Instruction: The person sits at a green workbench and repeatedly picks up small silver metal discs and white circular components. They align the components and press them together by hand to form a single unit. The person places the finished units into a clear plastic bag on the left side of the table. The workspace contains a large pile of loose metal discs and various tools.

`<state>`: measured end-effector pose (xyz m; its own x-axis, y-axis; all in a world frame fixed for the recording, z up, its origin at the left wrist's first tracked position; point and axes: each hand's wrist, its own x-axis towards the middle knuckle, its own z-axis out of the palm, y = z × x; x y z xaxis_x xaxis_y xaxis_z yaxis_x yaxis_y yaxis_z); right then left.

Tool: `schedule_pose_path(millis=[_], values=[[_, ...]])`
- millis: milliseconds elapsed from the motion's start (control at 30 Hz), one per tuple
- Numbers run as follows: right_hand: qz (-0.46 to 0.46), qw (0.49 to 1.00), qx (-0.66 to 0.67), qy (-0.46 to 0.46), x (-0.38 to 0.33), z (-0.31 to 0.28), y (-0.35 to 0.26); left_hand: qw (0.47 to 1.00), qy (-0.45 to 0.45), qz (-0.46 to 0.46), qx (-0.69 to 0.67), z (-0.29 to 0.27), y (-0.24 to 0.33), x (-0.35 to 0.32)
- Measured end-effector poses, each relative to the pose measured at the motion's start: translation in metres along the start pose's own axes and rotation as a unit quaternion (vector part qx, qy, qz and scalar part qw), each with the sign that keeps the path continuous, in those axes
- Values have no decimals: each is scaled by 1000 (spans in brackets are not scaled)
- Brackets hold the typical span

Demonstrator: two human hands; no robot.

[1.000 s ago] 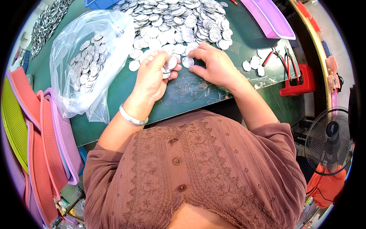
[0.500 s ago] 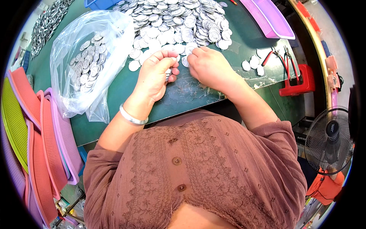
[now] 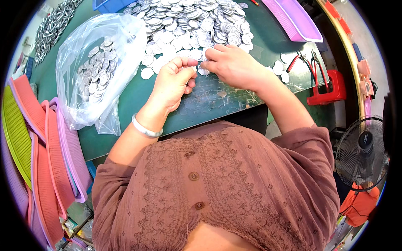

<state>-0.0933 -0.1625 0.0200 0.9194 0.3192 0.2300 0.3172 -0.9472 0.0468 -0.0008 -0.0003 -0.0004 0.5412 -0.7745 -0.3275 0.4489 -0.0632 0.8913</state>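
Note:
My left hand [image 3: 175, 81] is closed, thumb pressed against bent fingers. A bit of silver shows at its fingertips, and the rest of what it holds is hidden. Close beside it, my right hand [image 3: 234, 65] has its fingers bent, with the thumb and fingertips at the edge of a round silver pendant [image 3: 204, 70]. A large pile of the same silver pendants [image 3: 190, 23] spreads beyond both hands. To the left, a clear plastic bag [image 3: 69, 90] lies open with many pendants [image 3: 98, 69] inside.
Pliers [image 3: 312, 69] stand in a red holder [image 3: 328, 92] at the right, near several loose pendants [image 3: 278, 67]. A purple basket [image 3: 293, 21] and a blue bin [image 3: 111, 5] stand at the back. Stacked coloured baskets [image 3: 54, 163] crowd the left; a fan [image 3: 362, 152] is at right.
My right hand has shifted slightly up and its fingers reach further left toward my left hand. The pendants seen in my left hand's grip are now mostly hidden.

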Motion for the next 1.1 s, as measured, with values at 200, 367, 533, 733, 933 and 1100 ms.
schedule_pose_path(millis=[200, 367, 533, 733, 933, 1100], values=[[-80, 996, -25, -43, 6, 6, 13, 1000, 1, -2, 30, 0, 1, 2], [-114, 992, -42, -27, 11, 2, 10, 999, 10, 14, 43, -3, 4, 1], [-147, 987, -54, -30, 17, 4, 10, 999, 15, 22, 39, -7, 8, 3], [30, 983, 180, 4, 16, 7, 18, 996, 17, 27, 79, -6, 9, 2], [151, 907, 393, 8, 12, 2, 10, 998, 14, 30, 61, -5, 8, 0], [145, 967, 201, 59, 8, 1, 17, 999, -4, 30, 27, -8, 6, 2]])
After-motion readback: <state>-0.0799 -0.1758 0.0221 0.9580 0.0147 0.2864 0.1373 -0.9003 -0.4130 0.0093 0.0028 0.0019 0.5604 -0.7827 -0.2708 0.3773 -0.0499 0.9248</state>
